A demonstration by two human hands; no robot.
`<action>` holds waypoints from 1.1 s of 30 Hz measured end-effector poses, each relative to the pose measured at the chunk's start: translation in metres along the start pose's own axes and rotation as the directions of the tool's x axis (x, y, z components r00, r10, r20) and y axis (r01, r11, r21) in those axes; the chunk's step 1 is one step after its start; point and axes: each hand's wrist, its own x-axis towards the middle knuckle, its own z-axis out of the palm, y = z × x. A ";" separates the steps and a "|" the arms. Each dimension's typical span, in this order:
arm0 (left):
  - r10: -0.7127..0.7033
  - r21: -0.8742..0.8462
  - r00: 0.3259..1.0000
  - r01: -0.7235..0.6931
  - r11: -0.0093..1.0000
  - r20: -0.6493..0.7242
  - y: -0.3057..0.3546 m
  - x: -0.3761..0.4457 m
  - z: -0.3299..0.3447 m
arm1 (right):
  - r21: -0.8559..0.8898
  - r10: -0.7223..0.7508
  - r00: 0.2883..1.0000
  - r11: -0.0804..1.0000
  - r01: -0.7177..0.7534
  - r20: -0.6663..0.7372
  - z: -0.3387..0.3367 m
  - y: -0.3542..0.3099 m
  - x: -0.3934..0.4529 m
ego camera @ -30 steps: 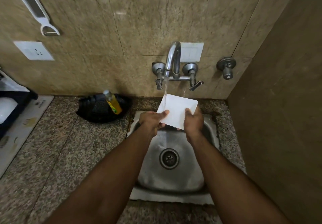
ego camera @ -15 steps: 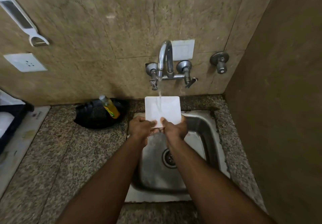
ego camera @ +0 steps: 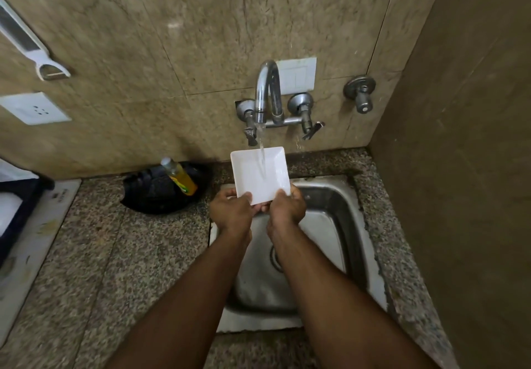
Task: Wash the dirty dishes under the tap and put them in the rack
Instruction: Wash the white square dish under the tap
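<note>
Both my hands, left (ego camera: 231, 210) and right (ego camera: 287, 206), gripped the square white dish (ego camera: 258, 176) by its near edge under the tap (ego camera: 268, 92); tilting it would drain rinse water into the sink (ego camera: 339, 219).

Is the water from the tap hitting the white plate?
Touching. In the head view the water stream falls from the tap onto the inside of the white plate, which the left hand and right hand hold over the sink.

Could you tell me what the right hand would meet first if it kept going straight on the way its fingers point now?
Probably the tap. The right hand grips the near edge of the white square plate, pointing toward the wall, and the tap's spout and body stand just beyond the plate's far edge. Depth is hard to judge here.
</note>
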 end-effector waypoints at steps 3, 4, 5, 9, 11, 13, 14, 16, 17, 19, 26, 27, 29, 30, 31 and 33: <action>0.043 0.043 0.999 -0.043 0.998 0.003 -0.002 -0.009 0.002 | -0.053 0.040 0.996 0.998 -0.045 -0.084 0.002 -0.002 0.015; 0.033 0.038 0.999 -0.033 0.999 0.000 0.000 -0.010 0.003 | -0.066 0.048 0.996 0.996 -0.053 -0.070 0.001 -0.004 0.015; 0.007 0.007 1.000 -0.007 1.000 0.001 0.001 -0.010 0.002 | -0.086 0.043 0.998 0.995 -0.047 -0.051 -0.001 -0.003 0.016; -0.095 -0.069 0.995 0.097 0.993 0.039 0.000 0.003 -0.011 | -0.183 -0.014 1.000 0.983 0.018 0.022 -0.016 -0.002 0.019; -0.105 -0.058 0.992 0.108 0.992 0.067 -0.001 0.004 -0.016 | -0.389 -0.089 0.996 0.917 0.083 0.003 -0.019 0.001 0.028; -0.121 -0.033 0.987 0.125 0.992 0.110 -0.001 0.006 -0.019 | -0.595 -0.177 0.984 0.788 0.160 0.031 -0.020 -0.002 0.038; -0.139 -0.009 0.980 0.142 0.990 0.141 0.001 0.007 -0.022 | -0.668 -0.192 0.977 0.716 0.200 0.087 -0.021 -0.007 0.043; -0.198 0.039 0.956 0.194 0.980 0.216 0.003 0.010 -0.027 | -0.718 -0.167 0.947 0.618 0.318 0.276 -0.019 -0.018 0.053; -0.221 0.050 0.942 0.215 0.975 0.251 0.002 0.013 -0.030 | -0.702 -0.136 0.925 0.615 0.360 0.356 -0.017 -0.025 0.054; -0.229 0.070 0.930 0.219 0.973 0.288 0.004 0.016 -0.034 | -0.638 -0.056 0.896 0.683 0.356 0.441 -0.016 -0.036 0.053; -0.159 0.230 0.934 0.086 0.969 0.320 0.009 0.021 -0.028 | -0.617 -0.074 0.926 0.726 0.304 0.369 -0.018 -0.040 0.048; -0.147 0.240 0.934 0.069 0.968 0.325 0.008 0.021 -0.027 | -0.649 -0.083 0.947 0.710 0.275 0.311 -0.016 -0.041 0.047; -0.135 0.263 0.934 0.046 0.964 0.331 0.004 0.024 -0.027 | -0.702 -0.099 0.971 0.676 0.226 0.217 -0.015 -0.045 0.049; -0.133 0.280 0.933 0.037 0.959 0.334 0.001 0.026 -0.027 | -0.726 -0.136 0.968 0.641 0.248 0.211 -0.016 -0.047 0.052; -0.135 0.294 0.931 0.031 0.955 0.340 0.000 0.029 -0.028 | -0.744 -0.168 0.957 0.603 0.288 0.235 -0.016 -0.050 0.053; -0.145 0.312 0.923 0.028 0.950 0.357 -0.004 0.034 -0.030 | -0.763 -0.209 0.922 0.517 0.388 0.327 -0.017 -0.053 0.054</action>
